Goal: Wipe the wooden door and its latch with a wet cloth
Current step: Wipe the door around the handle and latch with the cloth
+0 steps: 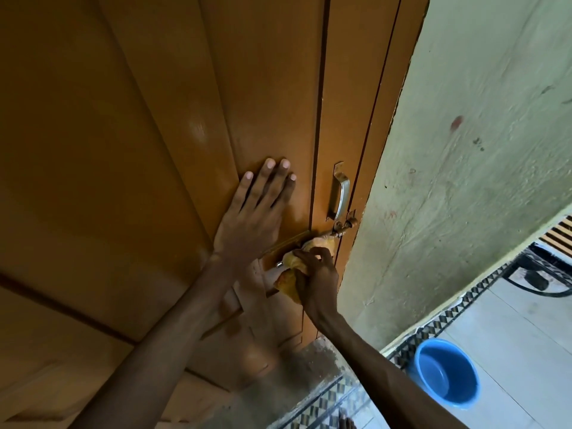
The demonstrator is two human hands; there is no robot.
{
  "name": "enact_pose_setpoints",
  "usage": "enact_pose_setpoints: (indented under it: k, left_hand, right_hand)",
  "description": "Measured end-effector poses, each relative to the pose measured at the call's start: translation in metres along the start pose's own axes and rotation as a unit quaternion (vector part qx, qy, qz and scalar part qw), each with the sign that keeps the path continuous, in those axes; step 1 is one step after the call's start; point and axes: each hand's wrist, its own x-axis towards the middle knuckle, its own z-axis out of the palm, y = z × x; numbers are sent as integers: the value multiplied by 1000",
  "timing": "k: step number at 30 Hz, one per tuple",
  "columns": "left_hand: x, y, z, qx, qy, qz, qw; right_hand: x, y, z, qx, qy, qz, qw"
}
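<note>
Wooden door is filling the left and centre of the view, orange-brown, panelled, glossy. Left hand is lying flat on the door, palm down, fingers spread apart and pointing up, gripping nothing, just left of the door's vertical seam. Left forearm is running down toward bottom-left.

Latch is sitting below and right of that hand, a sliding bolt crossing the seam at a slant, its right end at the door frame; the middle of the bolt is hidden under the cloth. Metal pull handle is sitting upright just above the latch.

Right hand is closing its fingers around a bunched yellow-orange cloth, pressing it onto the latch bolt. Cloth is touching the bolt and the door face. Cannot tell wetness.

Pale green wall is standing right of the frame, stained in spots. Blue bucket is sitting on the tiled floor at lower right, well apart from the hands. Contents unclear.
</note>
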Motion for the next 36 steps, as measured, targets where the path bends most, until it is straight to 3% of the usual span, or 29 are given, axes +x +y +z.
enact_pose_setpoints:
  k: [2,5,8,11,13,15,18,23,28,34,36]
  left_hand:
    - [2,0,-3,13,9,-8,1000]
    - [1,1,-5,-5,15,-2,1000]
    - [0,-1,-2,16,-1,-1,1000]
    - [4,-4,-2,26,-14,-3,1000]
    - [1,-5,-1,27,-19,-9,999]
    - [-2,-3,-2,20,-14,-3,1000]
    - [0,0,-6,11,-12,1,1000]
    - [3,-2,-7,3,-23,-2,1000]
    - [3,-1,-10,-2,-28,-6,1000]
    - [0,-7,-18,-18,-70,-9,997]
    - [-1,-8,-19,-15,-72,-4,997]
  right_hand:
    - [5,-7,9,72,95,59,991]
    - [4,-24,28,152,111,155,970]
    - [-2,-32,31,109,-31,50,992]
    - [-8,-31,21,37,-196,-33,979]
    - [-12,-28,6,18,-171,-12,985]
    - [-12,-24,-10,8,-76,25,997]
    - [4,-23,-18,-14,45,13,999]
    - [19,-25,17,-66,-14,-36,997]
    - [23,-15,3,-88,-115,-93,985]
    - [18,-31,21,-205,-18,-129,970]
    - [19,-32,23,-183,-50,-99,977]
